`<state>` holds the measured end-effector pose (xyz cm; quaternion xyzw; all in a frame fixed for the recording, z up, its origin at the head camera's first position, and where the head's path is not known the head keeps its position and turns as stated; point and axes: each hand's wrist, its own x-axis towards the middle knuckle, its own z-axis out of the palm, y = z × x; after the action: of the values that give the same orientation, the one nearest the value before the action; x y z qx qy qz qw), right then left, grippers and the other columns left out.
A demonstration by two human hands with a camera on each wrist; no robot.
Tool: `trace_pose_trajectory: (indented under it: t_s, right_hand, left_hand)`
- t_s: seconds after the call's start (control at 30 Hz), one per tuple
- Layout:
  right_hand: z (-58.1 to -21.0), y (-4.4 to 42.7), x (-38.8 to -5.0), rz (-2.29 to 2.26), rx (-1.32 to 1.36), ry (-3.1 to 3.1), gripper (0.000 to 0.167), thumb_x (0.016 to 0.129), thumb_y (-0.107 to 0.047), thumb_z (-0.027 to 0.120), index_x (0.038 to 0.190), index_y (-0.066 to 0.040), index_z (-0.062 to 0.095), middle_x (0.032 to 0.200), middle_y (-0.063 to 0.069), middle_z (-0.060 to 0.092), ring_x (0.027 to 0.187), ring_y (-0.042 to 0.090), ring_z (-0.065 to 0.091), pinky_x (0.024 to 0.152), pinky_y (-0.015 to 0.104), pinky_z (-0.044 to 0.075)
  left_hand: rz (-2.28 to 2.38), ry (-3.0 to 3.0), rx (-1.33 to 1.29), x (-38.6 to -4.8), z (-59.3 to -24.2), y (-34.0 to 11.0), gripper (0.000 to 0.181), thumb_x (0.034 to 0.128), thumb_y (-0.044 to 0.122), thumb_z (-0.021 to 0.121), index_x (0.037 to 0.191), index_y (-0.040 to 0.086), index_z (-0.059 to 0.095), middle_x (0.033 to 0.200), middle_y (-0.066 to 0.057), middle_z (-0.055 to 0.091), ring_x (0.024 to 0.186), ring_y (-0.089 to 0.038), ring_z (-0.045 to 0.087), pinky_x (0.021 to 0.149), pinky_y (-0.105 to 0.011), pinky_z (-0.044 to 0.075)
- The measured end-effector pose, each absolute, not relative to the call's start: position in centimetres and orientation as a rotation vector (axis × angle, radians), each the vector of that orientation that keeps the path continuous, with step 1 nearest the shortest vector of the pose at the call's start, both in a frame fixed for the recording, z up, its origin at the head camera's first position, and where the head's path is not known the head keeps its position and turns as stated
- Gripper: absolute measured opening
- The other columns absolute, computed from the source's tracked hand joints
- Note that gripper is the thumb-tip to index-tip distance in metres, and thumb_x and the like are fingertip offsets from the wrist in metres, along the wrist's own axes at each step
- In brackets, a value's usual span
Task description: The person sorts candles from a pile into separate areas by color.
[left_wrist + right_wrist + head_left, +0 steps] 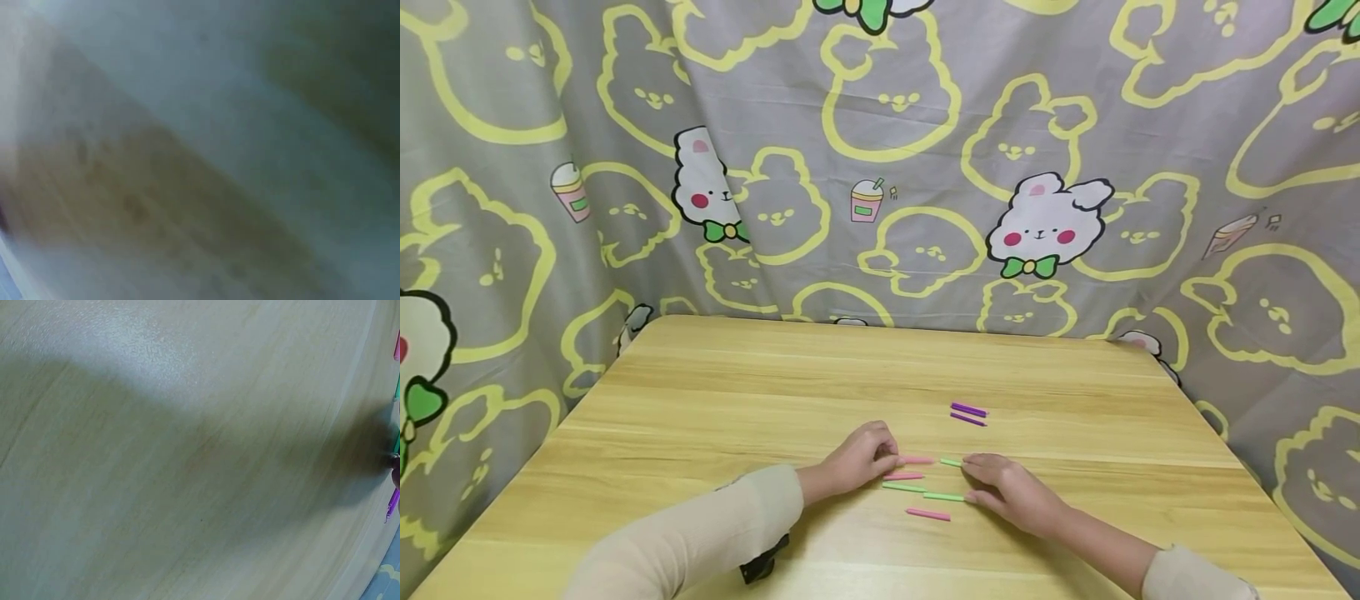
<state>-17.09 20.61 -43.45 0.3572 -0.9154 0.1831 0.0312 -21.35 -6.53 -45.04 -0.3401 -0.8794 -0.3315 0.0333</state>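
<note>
Near the table's middle, my left hand (861,460) has its fingers curled, with thumb and fingertips at the left end of the upper pink crayon (919,460). Across from it, my right hand (1018,493) lies low with its fingers extended. Its fingertips touch the right end of a short-looking green crayon (951,462), partly covered. The right thumb is at the end of a lower green crayon (943,497). Between the hands lie another pink crayon (904,477) and a green crayon (904,487). A third pink crayon (928,515) lies nearest me.
Two purple crayons (968,415) lie side by side beyond the hands. The wooden table (737,358) reaches back to a grey patterned curtain (895,250). A dark object (763,562) shows under the left sleeve. The left wrist view is blurred.
</note>
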Motion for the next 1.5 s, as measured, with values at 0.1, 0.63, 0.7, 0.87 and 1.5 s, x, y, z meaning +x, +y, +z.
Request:
trace_pose_trajectory:
  t_s: [0.1, 0.63, 0.7, 0.87, 1.5]
  right_hand:
    - [-43.4, 20.6, -17.1, 0.562, 1.1, -2.818, 0.039, 0.088, -0.022, 0.062, 0.117, 0.004, 0.061, 0.119, 0.018, 0.062, 0.11, 0.034, 0.059, 0.092, 0.044, 0.049]
    - [-43.5, 20.6, -17.0, 0.555, 1.102, -2.809, 0.039, 0.088, -0.024, 0.062, 0.117, 0.004, 0.062, 0.118, 0.017, 0.063, 0.109, 0.033, 0.06, 0.09, 0.044, 0.05]
    - [-43.4, 20.6, -17.0, 0.555, 1.101, -2.808, 0.039, 0.088, -0.024, 0.062, 0.116, 0.004, 0.062, 0.118, 0.018, 0.063, 0.109, 0.033, 0.06, 0.09, 0.044, 0.049]
    - [-43.5, 20.6, -17.0, 0.55, 1.098, -2.804, 0.039, 0.088, -0.023, 0.062, 0.116, 0.004, 0.062, 0.118, 0.018, 0.063, 0.108, 0.034, 0.06, 0.091, 0.044, 0.049]
    - [-43.4, 20.6, -17.0, 0.543, 1.106, -2.809, 0.039, 0.088, -0.022, 0.062, 0.116, 0.004, 0.061, 0.118, 0.019, 0.063, 0.108, 0.034, 0.06, 0.091, 0.045, 0.049]
  left_hand:
    - [-1.045, -2.686, -1.027, -21.6, -45.2, -6.6, 0.014, 0.0837, 0.018, 0.068, 0.08, 0.005, 0.065, 0.077, 0.0, 0.057, 0.07, -0.004, 0.046, 0.063, -0.014, 0.045]
    - [-1.077, -2.671, -0.89, -23.5, -44.5, -7.4, 0.011, 0.0841, 0.013, 0.067, 0.08, 0.004, 0.064, 0.079, -0.001, 0.057, 0.074, -0.008, 0.049, 0.066, -0.018, 0.047]
    - [-1.089, -2.674, -0.856, -23.9, -44.4, -7.5, 0.01, 0.0846, 0.013, 0.066, 0.08, 0.004, 0.064, 0.08, -0.001, 0.057, 0.074, -0.009, 0.05, 0.067, -0.019, 0.048]
    - [-1.122, -2.665, -0.8, -24.7, -44.1, -7.6, 0.01, 0.085, 0.012, 0.066, 0.08, 0.004, 0.063, 0.079, -0.002, 0.056, 0.074, -0.01, 0.048, 0.066, -0.019, 0.046]
    - [-1.043, -2.706, -0.733, -27.2, -44.7, -7.8, 0.008, 0.0831, 0.008, 0.067, 0.081, 0.001, 0.065, 0.079, -0.005, 0.058, 0.071, -0.01, 0.048, 0.063, -0.019, 0.045]
